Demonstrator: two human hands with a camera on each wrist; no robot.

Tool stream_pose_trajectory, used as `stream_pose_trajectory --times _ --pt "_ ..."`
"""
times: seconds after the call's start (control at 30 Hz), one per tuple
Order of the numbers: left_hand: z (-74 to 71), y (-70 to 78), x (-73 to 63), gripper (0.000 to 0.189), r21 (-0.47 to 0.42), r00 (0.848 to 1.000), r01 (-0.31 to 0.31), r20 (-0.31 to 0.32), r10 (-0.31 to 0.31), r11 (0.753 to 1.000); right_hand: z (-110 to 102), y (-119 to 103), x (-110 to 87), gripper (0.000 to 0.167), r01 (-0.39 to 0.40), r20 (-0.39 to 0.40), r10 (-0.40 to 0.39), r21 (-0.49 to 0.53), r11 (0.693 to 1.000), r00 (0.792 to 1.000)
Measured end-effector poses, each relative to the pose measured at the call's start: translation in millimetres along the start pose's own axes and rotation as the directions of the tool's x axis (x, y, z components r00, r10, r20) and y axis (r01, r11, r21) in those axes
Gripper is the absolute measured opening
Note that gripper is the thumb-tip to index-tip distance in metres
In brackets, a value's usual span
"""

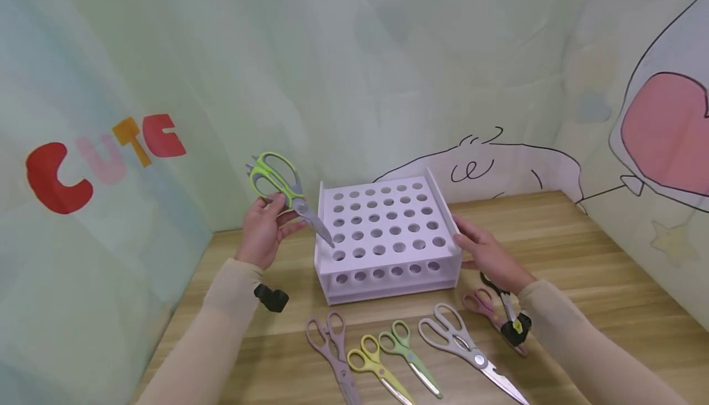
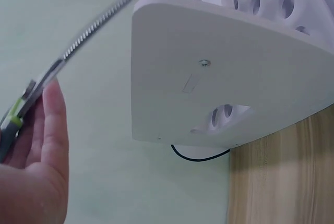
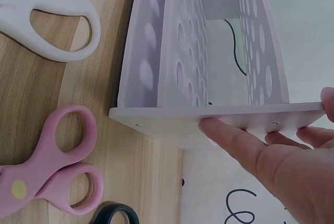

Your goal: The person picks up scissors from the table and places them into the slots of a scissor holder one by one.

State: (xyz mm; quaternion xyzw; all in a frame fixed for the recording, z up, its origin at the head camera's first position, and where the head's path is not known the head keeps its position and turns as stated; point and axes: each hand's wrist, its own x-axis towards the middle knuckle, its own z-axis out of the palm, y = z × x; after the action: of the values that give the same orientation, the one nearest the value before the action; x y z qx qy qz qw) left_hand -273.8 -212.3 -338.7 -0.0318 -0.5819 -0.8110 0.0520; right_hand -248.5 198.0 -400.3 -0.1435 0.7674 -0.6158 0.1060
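Observation:
My left hand point(image 1: 261, 232) holds a pair of green and grey kitchen scissors point(image 1: 299, 203) by the handles, between thumb and fingers. Their closed blades slant down to the right, tips over a front-left hole of a white rack point(image 1: 367, 265). In the left wrist view, the serrated blade point(image 2: 99, 21) passes beside the rack's end panel point(image 2: 172, 78). At the rack's other end, my right hand point(image 1: 490, 257) grips the right side panel; in the right wrist view its fingers point(image 3: 235, 143) lie on the outer face, with the thumb at the upper edge.
On the wooden table point(image 1: 598, 269), several scissors lie before the rack: mauve point(image 1: 335, 356), yellow point(image 1: 376, 368), green point(image 1: 410, 356) and a large pale grey pair point(image 1: 465, 349). Pink scissors point(image 3: 49, 161) and a black-handled pair point(image 1: 505, 300) lie near my right wrist. Printed cloth hangs behind.

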Motion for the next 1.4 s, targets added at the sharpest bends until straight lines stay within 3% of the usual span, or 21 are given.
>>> stream_pose_trajectory --times 0.13,0.3,0.57,0.7,0.83,1.07,1.27,1.4 --pt "9.0 -4.9 7.5 0.01 0.046 0.993 -0.04 -0.109 0.045 0.998 0.9 3.1 -3.0 0.06 -0.022 0.003 0.022 -0.01 1.0 1.0" --pt "17.5 -7.3 19.4 0.009 0.136 0.975 -0.131 -0.161 0.152 0.982 1.4 2.6 -2.1 0.059 -0.02 -0.005 0.02 -0.018 1.0 1.0" --pt "28.1 -16.1 39.0 0.011 0.3 0.933 -0.239 -0.192 0.304 0.924 3.2 0.7 0.2 0.059 0.002 -0.015 -0.002 -0.002 1.0 1.0" --pt "29.9 -22.7 44.1 0.012 0.403 0.915 -0.27 -0.176 0.364 0.874 3.9 1.4 0.8 0.059 -0.002 -0.017 0.002 -0.002 1.0 1.0" --pt "32.6 -27.5 47.8 0.015 0.492 0.921 -0.251 -0.145 0.363 0.834 3.3 2.2 0.2 0.059 0.002 -0.025 -0.002 0.003 1.0 1.0" --pt "36.3 -33.4 49.5 0.014 0.572 0.934 -0.229 -0.098 0.344 0.787 3.3 2.3 0.2 0.059 0.003 -0.028 -0.003 -0.005 1.0 1.0" --pt "36.1 -39.0 45.4 0.016 0.644 0.957 -0.158 -0.088 0.277 0.749 2.8 1.9 -0.9 0.06 0.0 -0.035 0.0 -0.016 1.0 0.999" --pt "33.8 -42.5 44.0 0.018 0.672 0.964 -0.132 -0.085 0.253 0.729 3.0 2.7 -1.1 0.06 0.0 -0.031 -0.001 -0.025 1.0 1.0"
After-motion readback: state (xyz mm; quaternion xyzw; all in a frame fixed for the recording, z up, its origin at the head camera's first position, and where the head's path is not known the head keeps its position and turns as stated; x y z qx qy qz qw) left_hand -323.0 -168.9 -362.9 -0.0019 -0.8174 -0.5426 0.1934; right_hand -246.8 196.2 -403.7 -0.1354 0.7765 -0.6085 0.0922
